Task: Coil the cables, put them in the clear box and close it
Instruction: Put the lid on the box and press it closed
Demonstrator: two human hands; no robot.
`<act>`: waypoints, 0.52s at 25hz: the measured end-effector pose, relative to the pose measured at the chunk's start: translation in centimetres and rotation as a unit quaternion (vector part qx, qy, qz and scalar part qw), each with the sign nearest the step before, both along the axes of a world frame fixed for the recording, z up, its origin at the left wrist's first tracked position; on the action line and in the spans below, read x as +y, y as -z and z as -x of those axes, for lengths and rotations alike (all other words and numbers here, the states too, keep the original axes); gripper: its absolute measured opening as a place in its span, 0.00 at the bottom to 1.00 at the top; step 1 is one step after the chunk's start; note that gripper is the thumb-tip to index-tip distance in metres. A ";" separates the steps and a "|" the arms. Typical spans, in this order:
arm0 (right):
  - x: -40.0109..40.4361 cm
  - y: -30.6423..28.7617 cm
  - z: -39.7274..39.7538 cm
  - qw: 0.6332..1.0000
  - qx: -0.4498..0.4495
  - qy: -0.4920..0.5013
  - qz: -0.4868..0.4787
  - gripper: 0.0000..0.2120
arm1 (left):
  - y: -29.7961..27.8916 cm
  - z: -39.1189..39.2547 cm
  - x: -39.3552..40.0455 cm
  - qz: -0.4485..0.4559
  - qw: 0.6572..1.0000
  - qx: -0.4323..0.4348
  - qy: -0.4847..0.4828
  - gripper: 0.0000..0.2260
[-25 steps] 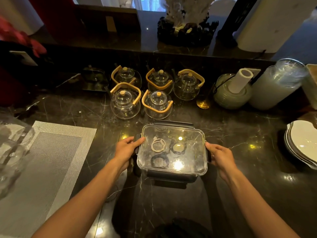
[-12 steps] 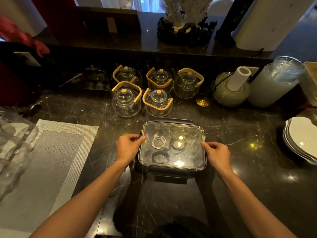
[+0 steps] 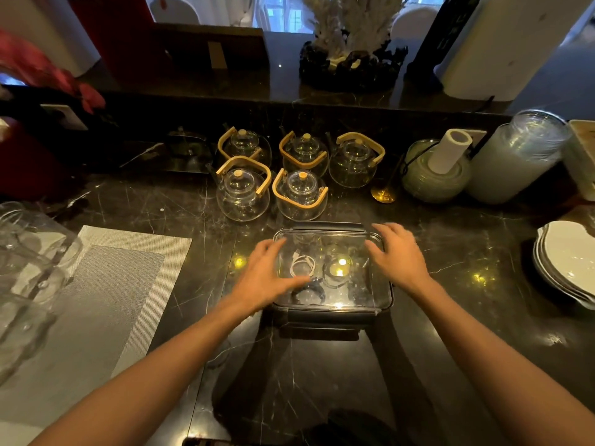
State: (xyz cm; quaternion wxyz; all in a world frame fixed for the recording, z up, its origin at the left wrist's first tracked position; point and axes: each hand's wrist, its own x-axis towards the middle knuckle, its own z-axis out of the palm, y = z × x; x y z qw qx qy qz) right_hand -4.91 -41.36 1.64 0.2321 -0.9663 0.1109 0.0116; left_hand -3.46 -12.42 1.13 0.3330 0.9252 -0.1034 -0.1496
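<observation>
The clear box (image 3: 354, 297) sits on the dark marble counter in front of me with its transparent lid on and dark latch flaps along its front and back edges. Through the lid I see a coiled white cable (image 3: 302, 264), a coiled dark cable (image 3: 310, 292) and another dark coil (image 3: 336, 272) under a light glare. My left hand (image 3: 267, 278) lies flat over the lid's left part, fingers spread. My right hand (image 3: 397, 255) rests flat over the lid's right rear corner, fingers spread. Neither hand grips anything.
Several glass teapots (image 3: 243, 194) with wooden handles stand just behind the box. A grey placemat (image 3: 106, 294) and glassware (image 3: 25, 252) lie to the left. White plates (image 3: 570, 262) stack at the right, with a green bowl (image 3: 434, 178) and a tall jar (image 3: 515, 156) behind.
Both hands left the box's left and right sides and moved up onto the lid, now flat with fingers spread. The box stayed in place.
</observation>
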 end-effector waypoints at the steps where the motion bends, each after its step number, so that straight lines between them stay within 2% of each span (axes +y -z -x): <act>1: 0.6 -0.1 -0.9 0.998 0.003 -0.060 0.012 0.26 | -0.3 0.3 -0.4 -0.038 0.998 0.004 0.049 0.50; 3: 1.6 0.5 -2.1 0.989 0.044 -0.135 0.047 0.27 | -0.2 1.0 -1.1 -0.112 0.987 0.010 0.113 0.54; 5: 2.4 1.0 -2.9 0.981 0.081 -0.158 0.076 0.29 | 0.2 1.5 -1.4 -0.157 0.978 0.017 0.139 0.57; 9: 2.8 1.3 -3.3 0.977 0.111 -0.156 0.094 0.32 | 0.6 1.7 -1.6 -0.189 0.970 0.021 0.150 0.59; 13: 2.6 1.3 -3.6 0.977 0.130 -0.154 0.072 0.35 | 0.7 1.6 -1.4 -0.209 0.962 0.015 0.176 0.61</act>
